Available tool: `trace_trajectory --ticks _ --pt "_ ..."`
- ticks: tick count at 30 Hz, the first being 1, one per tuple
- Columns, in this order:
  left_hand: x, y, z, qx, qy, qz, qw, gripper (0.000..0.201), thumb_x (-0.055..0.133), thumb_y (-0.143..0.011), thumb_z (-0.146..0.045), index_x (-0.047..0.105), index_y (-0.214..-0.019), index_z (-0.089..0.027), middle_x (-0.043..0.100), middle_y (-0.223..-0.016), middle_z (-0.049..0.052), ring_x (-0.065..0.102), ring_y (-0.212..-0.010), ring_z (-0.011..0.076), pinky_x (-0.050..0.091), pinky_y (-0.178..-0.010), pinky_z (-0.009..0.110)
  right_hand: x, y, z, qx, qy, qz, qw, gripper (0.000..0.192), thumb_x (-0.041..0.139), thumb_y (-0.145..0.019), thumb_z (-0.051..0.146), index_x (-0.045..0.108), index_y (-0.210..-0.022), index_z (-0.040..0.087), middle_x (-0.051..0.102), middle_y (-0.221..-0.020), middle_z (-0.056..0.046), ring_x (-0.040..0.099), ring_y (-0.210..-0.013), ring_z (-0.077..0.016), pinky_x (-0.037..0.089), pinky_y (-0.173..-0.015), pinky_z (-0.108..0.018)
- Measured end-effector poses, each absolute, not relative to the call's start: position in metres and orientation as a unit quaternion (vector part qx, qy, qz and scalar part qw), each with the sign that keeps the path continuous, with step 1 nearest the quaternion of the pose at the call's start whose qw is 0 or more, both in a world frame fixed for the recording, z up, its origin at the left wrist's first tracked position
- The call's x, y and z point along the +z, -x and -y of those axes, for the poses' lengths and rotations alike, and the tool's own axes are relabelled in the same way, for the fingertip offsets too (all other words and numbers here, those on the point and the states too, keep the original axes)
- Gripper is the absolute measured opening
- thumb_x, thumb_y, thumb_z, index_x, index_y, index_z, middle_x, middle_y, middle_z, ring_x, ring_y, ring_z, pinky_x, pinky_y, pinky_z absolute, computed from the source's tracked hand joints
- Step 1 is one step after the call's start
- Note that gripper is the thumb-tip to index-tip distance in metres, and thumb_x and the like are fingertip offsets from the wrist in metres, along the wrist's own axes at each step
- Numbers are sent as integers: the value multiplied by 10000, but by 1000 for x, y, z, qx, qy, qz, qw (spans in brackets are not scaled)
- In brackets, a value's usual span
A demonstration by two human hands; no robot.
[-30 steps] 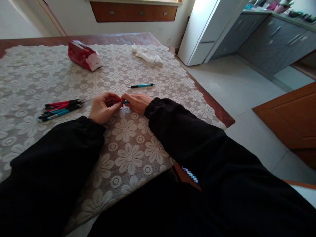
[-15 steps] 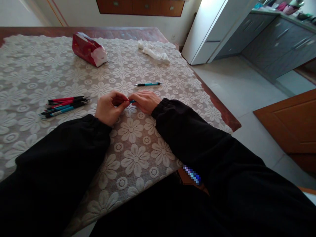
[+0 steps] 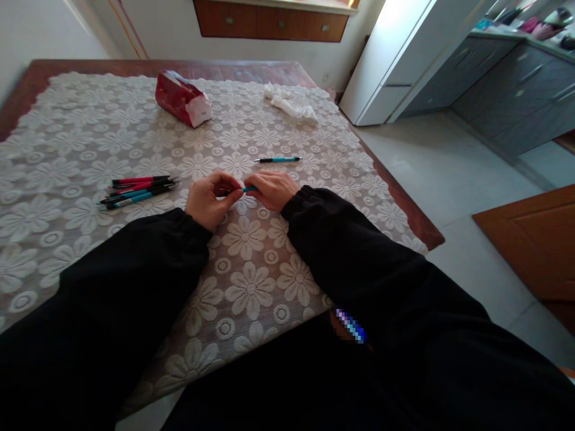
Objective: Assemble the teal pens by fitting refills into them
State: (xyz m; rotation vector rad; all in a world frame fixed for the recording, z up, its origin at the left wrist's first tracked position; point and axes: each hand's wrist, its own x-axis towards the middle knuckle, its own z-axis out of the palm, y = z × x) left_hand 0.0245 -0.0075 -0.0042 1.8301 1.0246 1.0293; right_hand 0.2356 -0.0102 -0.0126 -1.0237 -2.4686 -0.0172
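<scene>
Between my two hands, just above the lace tablecloth (image 3: pixel 251 287), is a slim blue pen (image 3: pixel 248 188) with a dark end. My left hand (image 3: pixel 211 200) pinches the dark end between thumb and fingers. Closed on the blue part is my right hand (image 3: pixel 274 188), whose fingers cover much of it. Another blue and black pen (image 3: pixel 278 160) lies on the cloth just beyond my right hand. To the left of my left hand rests a small bunch of red, blue and black pens (image 3: pixel 141 190).
A red package (image 3: pixel 182 99) with a white end lies toward the far side of the table. Crumpled white tissue or plastic (image 3: pixel 291 109) is at the far right. The table's bare wooden edge (image 3: pixel 404 209) runs down the right side, beyond it a white fridge (image 3: pixel 381 72).
The camera view has shifted, so everything sits slightly lower and farther right. A little more of the blue pen shows between my hands, which keep their grip.
</scene>
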Motion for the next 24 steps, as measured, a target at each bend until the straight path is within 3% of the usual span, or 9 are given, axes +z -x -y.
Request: trace_trajectory --ticks 8,12,16,20,24 --pt "0 -29 7 406 -708 -428 388 230 780 -744 -315 664 -881 -171 742 -861 40 711 -775 194 607 -749 315 -11 -236 12 0 388 892 232 304 390 -1073 391 578 -1136 160 662 -1021 -72 568 -901 -168 372 -780 -289" --pt "0 -30 6 408 -719 -419 377 235 789 -732 -295 665 -889 -172 746 -875 38 711 -783 190 604 -747 307 -10 -236 12 -13 392 893 221 384 305 -1093 396 614 -1070 169 668 -975 -61 574 -868 -166 365 -774 -294" --pt "1 -29 5 413 -712 -414 388 225 781 -745 -292 661 -884 -162 745 -872 47 713 -775 191 603 -725 303 -9 -236 13 -10 407 883 234 374 375 -1072 445 595 -1137 148 672 -1007 -71 582 -875 -165 374 -773 -284" --pt "0 -29 4 417 -716 -400 392 227 792 -737 -283 654 -880 -175 742 -873 42 716 -805 199 607 -763 321 -9 -237 15 -14 436 875 210 429 309 -1087 437 624 -1035 150 668 -885 -47 561 -775 -153 362 -741 -287" --pt "-1 -29 4 415 -715 -399 397 233 790 -742 -294 651 -891 -182 743 -890 41 715 -831 204 607 -798 340 -10 -239 15 -3 430 869 244 424 354 -1068 488 613 -1090 153 663 -918 -54 561 -807 -164 370 -756 -294"
